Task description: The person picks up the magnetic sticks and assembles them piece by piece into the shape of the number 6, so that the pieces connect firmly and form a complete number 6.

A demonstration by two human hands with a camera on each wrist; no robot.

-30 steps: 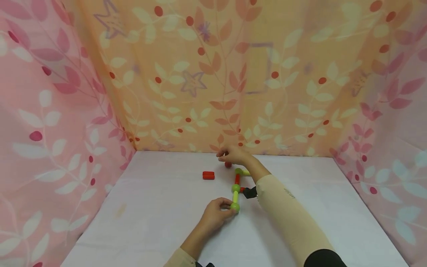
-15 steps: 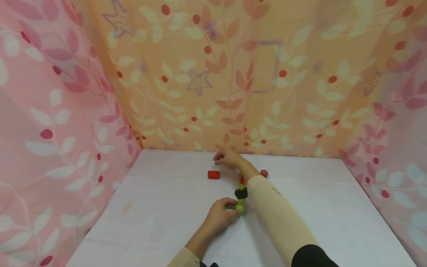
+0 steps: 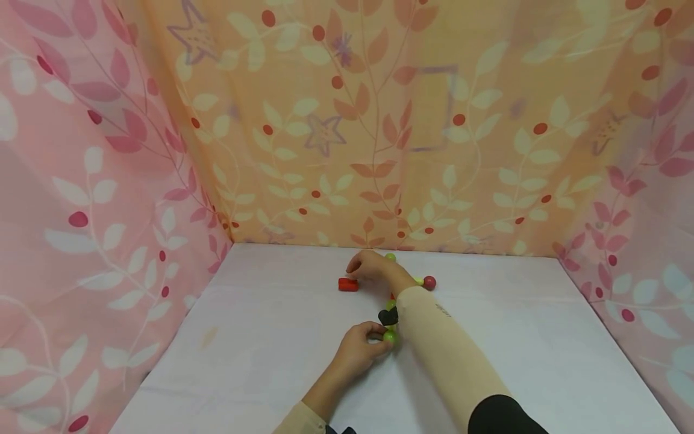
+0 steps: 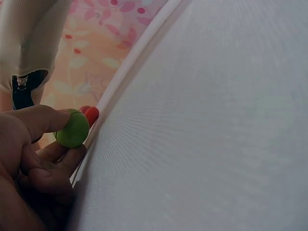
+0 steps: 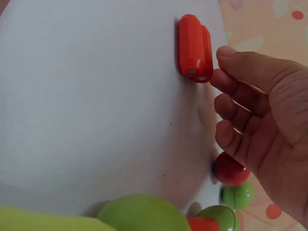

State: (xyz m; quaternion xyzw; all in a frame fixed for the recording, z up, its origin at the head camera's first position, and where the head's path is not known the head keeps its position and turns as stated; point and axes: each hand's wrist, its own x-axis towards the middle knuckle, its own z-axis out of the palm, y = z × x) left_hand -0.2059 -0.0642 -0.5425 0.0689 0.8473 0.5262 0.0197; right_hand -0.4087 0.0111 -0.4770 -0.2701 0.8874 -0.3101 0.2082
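My left hand [image 3: 355, 349] pinches a green ball [image 4: 72, 129] at the near end of a row of magnetic balls and rods. Between thumb and bent fingers, my right hand [image 5: 279, 101] holds nothing. Its fingertips are right beside two red magnetic rods [image 5: 192, 48], lying side by side; whether they touch is unclear. Much of the row is hidden by the right arm in the head view. A large green ball [image 5: 144, 211], a yellow-green rod [image 5: 48, 221] and another green ball [image 5: 219, 216] of it appear in the right wrist view.
Loose-looking red ball [image 5: 231, 168] and green ball [image 5: 238, 195] lie under and behind the right hand. Right of the forearm, a maroon ball [image 3: 430, 283] adjoins a yellow-green rod [image 3: 418, 281]. Patterned curtains [image 3: 325, 181] enclose the white table [image 3: 260, 337].
My right hand has come down toward the red rods, after shifting slightly nearer to them. The left hand keeps its pinch on the green ball. The head view has shifted a little.
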